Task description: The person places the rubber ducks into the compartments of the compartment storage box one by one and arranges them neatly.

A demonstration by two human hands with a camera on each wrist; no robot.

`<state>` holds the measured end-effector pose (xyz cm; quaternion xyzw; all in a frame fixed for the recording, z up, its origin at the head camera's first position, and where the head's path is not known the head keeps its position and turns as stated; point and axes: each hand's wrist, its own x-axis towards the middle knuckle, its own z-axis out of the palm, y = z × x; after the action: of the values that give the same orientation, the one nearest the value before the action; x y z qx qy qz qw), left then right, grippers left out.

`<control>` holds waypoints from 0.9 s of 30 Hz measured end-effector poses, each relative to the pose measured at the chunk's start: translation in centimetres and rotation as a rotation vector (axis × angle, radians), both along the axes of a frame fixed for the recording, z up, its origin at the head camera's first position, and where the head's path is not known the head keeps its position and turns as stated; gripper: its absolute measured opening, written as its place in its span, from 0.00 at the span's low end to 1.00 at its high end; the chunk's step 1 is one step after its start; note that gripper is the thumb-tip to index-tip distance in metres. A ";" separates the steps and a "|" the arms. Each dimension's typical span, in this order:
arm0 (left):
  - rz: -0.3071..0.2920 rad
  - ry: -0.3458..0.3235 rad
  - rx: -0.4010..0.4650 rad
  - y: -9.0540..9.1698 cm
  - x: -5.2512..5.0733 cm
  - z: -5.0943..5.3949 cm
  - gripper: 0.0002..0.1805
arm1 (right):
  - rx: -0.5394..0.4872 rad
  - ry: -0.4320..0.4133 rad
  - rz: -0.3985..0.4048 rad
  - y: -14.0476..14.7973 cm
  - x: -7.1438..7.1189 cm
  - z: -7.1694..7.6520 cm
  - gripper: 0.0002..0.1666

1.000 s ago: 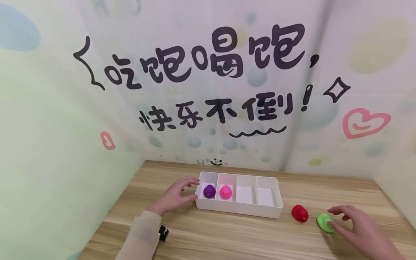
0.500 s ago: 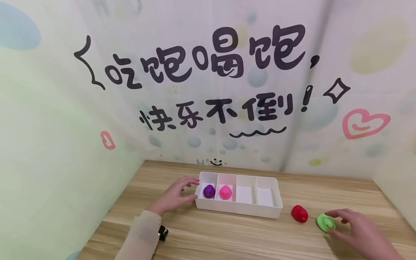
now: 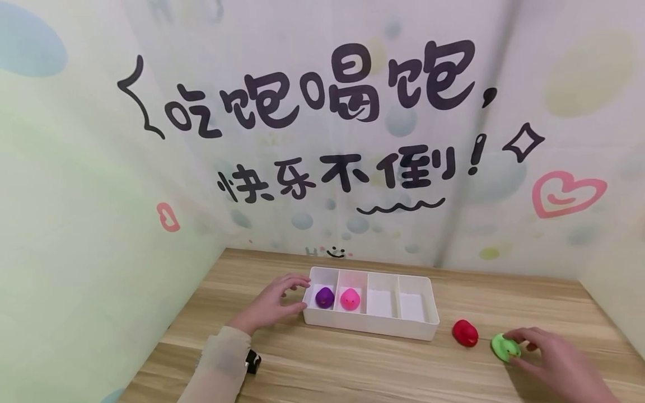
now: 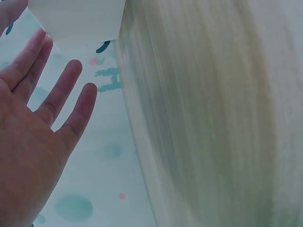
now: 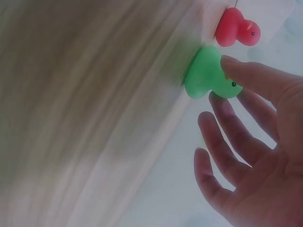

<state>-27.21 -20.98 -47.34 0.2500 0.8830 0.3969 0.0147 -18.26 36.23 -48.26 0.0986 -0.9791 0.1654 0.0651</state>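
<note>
In the head view, my left hand (image 3: 274,301) touches the left end of a white tray (image 3: 370,328) with relaxed fingers. The left wrist view has this hand (image 4: 35,118) beside the tray's end (image 4: 78,19). At the right, my right hand (image 3: 564,356) pinches a green toy duck (image 3: 505,348) between thumb and fingertips. Seen from the right wrist, the thumb of this hand (image 5: 255,127) lies against the head of the green duck (image 5: 204,73), which rests on the wooden table. A red duck (image 3: 464,333) sits left of the green one.
Inside the tray, a purple duck (image 3: 325,298) occupies the leftmost compartment and a pink duck (image 3: 350,299) the second. The table (image 3: 383,369) meets a printed wall covering (image 3: 282,229) behind the tray. A small black object (image 3: 253,361) shows beside the left sleeve.
The green duck has turned slightly under my right fingers, so its face now shows in the head view. My right fingers have closed around its head. The left hand has stayed at the tray.
</note>
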 end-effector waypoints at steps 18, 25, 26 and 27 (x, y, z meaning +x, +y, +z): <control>0.005 0.016 0.004 -0.1 -0.3 -0.5 0.23 | -0.033 0.019 -0.031 -0.5 0.0 0.4 0.23; 0.010 0.011 0.005 -0.1 -0.2 -0.4 0.23 | -0.060 0.044 -0.017 -1.0 -0.1 1.0 0.22; 0.009 0.013 0.006 -0.1 -0.2 -0.4 0.23 | -0.062 0.052 -0.014 -1.1 -0.1 1.1 0.23; 0.010 0.015 0.004 -0.1 -0.2 -0.4 0.23 | -0.066 0.056 -0.013 -1.2 -0.1 1.2 0.23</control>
<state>-27.44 -21.05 -47.73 0.2485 0.8836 0.3968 0.0055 -18.32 35.01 -47.10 0.0947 -0.9715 0.1945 0.0969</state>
